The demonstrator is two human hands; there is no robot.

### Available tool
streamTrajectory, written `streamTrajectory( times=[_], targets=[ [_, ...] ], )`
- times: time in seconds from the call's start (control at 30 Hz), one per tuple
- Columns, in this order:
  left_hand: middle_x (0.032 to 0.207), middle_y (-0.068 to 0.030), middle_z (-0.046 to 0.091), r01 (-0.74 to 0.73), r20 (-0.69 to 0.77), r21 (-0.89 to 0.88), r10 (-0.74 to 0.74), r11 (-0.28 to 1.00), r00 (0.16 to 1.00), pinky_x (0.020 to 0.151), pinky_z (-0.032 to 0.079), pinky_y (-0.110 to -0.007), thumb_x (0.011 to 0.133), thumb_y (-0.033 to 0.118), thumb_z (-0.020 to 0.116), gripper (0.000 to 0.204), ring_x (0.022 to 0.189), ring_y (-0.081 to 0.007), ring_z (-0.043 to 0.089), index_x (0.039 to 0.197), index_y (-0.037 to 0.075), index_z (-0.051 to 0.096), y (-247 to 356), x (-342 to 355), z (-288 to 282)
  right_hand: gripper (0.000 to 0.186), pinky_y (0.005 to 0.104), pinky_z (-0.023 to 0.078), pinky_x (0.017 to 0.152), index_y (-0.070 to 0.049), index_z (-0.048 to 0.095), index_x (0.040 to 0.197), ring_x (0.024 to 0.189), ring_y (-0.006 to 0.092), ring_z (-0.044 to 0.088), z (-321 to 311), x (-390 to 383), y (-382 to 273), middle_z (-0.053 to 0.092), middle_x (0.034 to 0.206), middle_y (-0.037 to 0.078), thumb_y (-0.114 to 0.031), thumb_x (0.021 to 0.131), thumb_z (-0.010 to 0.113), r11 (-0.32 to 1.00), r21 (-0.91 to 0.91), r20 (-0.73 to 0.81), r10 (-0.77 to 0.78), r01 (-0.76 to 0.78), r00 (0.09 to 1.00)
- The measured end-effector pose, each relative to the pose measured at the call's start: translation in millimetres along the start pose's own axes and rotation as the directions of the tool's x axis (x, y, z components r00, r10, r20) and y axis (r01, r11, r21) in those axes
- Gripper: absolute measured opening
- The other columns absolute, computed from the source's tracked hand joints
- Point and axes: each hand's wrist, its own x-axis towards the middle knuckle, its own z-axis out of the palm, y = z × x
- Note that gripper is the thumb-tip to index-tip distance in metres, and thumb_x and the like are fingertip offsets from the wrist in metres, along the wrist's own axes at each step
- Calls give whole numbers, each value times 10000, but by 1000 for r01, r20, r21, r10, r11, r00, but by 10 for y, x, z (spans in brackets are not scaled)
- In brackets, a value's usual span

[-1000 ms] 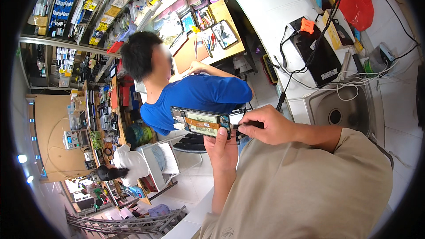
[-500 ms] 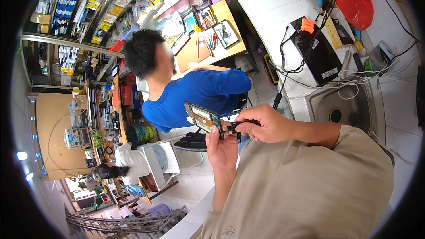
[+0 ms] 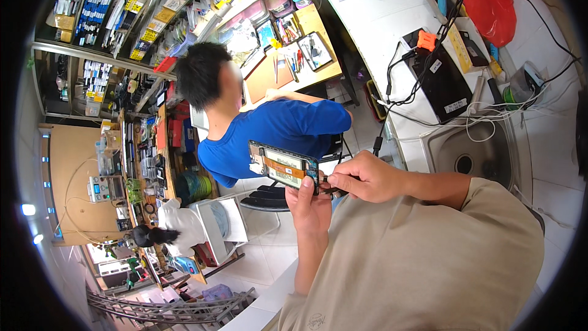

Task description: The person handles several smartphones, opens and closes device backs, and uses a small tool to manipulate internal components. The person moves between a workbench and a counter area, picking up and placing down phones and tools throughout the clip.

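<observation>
A smartphone with its back cover off (image 3: 283, 170) sits tilted in my left hand (image 3: 309, 208). Its battery and an orange ribbon cable show inside the dark frame. The left thumb presses on the near corner, and the fingers are behind the phone. My right hand (image 3: 370, 178) pinches a black cable plug (image 3: 327, 179) against the phone's right end. Whether the plug is fully seated cannot be made out. Just past the right hand, a black cable with a thick connector (image 3: 378, 144) hangs from the white counter.
A person in a blue shirt (image 3: 275, 125) sits ahead at a wooden bench (image 3: 327, 70) with tools. On the right, a white counter (image 3: 367, 30) bears a black flat box (image 3: 444, 83), tangled cables and a steel sink (image 3: 438, 150). Another person in white (image 3: 182, 227) is at lower left.
The phone has turned to face my view more fully and shifted slightly left. My right hand has moved a little right and down, still pinching the plug at the phone's end.
</observation>
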Motion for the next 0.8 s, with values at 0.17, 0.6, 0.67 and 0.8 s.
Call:
streamTrajectory(
  times=[0.17,0.6,0.67,0.8],
  targets=[
    [1003,-59,647,-40,-222,105,63,994,973,746,510,-277,945,74,626,263,859,-137,621,1189,44,535,-44,-62,76,302,354,366,509,25,600,776,516,235,435,-25,-26,37,545,610,153,-185,992,581,999,-29,-7,-28,28,1000],
    [1190,-56,625,-49,-143,227,83,973,986,921,511,-303,938,98,690,403,1062,-126,605,1278,19,488,-218,7,-32,375,206,370,437,4,626,798,499,38,504,-97,-74,225,645,677,34,-259,1039,513,981,57,-59,190,-186,980],
    [1196,-59,625,-69,-153,271,114,960,982,924,510,-301,935,87,692,404,1070,-124,602,1277,14,491,-235,9,-37,376,206,375,441,9,625,805,498,37,497,-131,-62,273,649,688,36,-267,1038,522,980,40,-21,197,-196,980],
    [1195,-58,626,-138,-107,304,178,943,978,928,506,-301,923,62,698,412,1076,-121,597,1279,7,499,-232,9,-74,373,204,383,450,10,631,820,511,36,493,-175,-61,345,643,693,26,-278,1036,530,971,62,2,229,-229,973]
  ],
)
